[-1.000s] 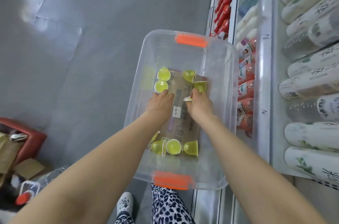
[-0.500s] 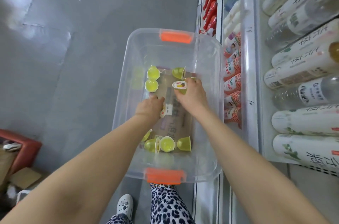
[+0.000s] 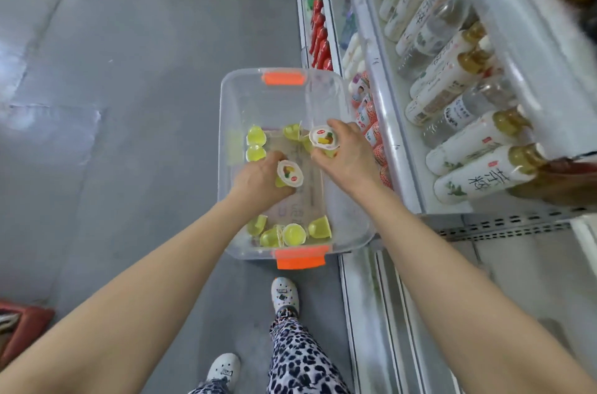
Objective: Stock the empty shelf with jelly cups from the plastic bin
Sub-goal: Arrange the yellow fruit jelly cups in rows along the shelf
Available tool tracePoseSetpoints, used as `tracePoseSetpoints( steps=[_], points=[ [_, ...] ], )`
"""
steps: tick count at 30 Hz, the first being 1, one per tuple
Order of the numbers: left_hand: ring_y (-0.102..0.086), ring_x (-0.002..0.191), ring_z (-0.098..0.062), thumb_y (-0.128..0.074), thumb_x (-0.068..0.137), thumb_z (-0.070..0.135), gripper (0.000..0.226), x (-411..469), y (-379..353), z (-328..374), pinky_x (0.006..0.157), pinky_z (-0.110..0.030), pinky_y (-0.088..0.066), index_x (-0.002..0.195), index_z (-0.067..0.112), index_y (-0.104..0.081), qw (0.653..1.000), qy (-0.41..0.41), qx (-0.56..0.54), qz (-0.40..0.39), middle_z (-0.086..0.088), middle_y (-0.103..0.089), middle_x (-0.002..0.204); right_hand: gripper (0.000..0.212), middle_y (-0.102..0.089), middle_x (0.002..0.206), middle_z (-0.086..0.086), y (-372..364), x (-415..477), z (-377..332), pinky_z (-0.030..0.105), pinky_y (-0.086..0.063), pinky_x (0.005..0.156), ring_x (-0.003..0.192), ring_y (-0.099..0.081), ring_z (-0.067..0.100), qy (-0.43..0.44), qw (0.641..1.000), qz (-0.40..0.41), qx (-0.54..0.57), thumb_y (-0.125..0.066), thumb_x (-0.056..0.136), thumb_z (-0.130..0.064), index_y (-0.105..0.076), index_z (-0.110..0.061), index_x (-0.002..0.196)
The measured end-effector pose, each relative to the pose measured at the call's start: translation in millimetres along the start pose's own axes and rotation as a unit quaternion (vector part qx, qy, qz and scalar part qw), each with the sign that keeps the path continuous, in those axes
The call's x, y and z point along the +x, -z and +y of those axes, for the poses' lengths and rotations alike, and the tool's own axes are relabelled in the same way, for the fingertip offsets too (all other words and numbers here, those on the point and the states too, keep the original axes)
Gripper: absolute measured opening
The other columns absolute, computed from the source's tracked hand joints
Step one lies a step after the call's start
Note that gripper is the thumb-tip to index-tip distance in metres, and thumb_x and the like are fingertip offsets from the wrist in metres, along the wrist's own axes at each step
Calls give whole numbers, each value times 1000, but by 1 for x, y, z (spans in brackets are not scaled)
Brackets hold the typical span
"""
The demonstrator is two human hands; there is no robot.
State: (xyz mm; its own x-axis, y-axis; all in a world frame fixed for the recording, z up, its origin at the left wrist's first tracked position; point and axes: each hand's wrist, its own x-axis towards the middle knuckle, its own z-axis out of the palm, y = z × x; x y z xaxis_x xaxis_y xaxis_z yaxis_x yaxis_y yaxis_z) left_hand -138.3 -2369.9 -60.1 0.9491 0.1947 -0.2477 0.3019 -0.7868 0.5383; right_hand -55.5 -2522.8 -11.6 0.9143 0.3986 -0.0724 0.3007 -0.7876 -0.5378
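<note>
A clear plastic bin with orange handles stands on the floor against the shelf unit. Several yellow-green jelly cups lie in it: two at the far left and a cluster at the near end. My left hand grips one jelly cup, its white printed lid facing up. My right hand grips another jelly cup, lid up, above the bin's right side. A flat cardboard piece lines the bin's bottom.
The white shelf unit runs along the right, holding rows of lying bottles, red-patterned cups and red bottles. Grey floor spreads to the left. My shoes stand just behind the bin. A red object lies at lower left.
Both hands have come up from the bin's bottom, each now holding a jelly cup with its lid showing. The view has pulled back and upward from the bin.
</note>
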Motion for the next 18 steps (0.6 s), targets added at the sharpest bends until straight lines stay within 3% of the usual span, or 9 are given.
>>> tracePoseSetpoints(
  steps=[5,9,14,16,18],
  points=[
    [-62,106,-26,-71,82,39,57,-49,16,13,81,-33,-47,131,23,-49,998,-63,0,8,-1,-66,117,50,-56,121,10,23,-70,-12,30,-40,88,111,-54,26,-16,996,82,-4,-67,83,-30,-54,-12,127],
    [-63,99,-26,-72,80,36,46,-88,24,18,77,-32,-46,122,24,-55,990,-135,-27,13,-4,-67,110,54,-55,119,9,36,-134,-24,36,-44,91,111,-54,26,-35,989,141,-7,-68,81,-31,-55,-13,130],
    [-64,90,-22,-73,73,46,43,-135,30,31,78,-37,-52,109,26,-60,975,-222,-29,5,2,-67,95,50,-54,115,5,49,-218,-29,28,-36,77,103,-56,23,-82,975,204,-27,-67,80,-34,-55,-18,126],
    [-64,85,-20,-68,70,55,47,-156,30,44,76,-37,-51,106,27,-60,964,-264,-19,12,4,-67,89,49,-55,114,6,57,-256,-29,31,-41,78,101,-57,25,-106,967,230,-38,-68,80,-34,-56,-18,125],
    [-64,88,-20,-73,73,49,47,-177,29,61,73,-33,-48,109,23,-61,953,-301,-19,8,2,-67,94,48,-55,111,6,66,-293,-30,37,-47,83,99,-58,27,-130,957,254,-43,-68,79,-35,-58,-18,122]
  ],
)
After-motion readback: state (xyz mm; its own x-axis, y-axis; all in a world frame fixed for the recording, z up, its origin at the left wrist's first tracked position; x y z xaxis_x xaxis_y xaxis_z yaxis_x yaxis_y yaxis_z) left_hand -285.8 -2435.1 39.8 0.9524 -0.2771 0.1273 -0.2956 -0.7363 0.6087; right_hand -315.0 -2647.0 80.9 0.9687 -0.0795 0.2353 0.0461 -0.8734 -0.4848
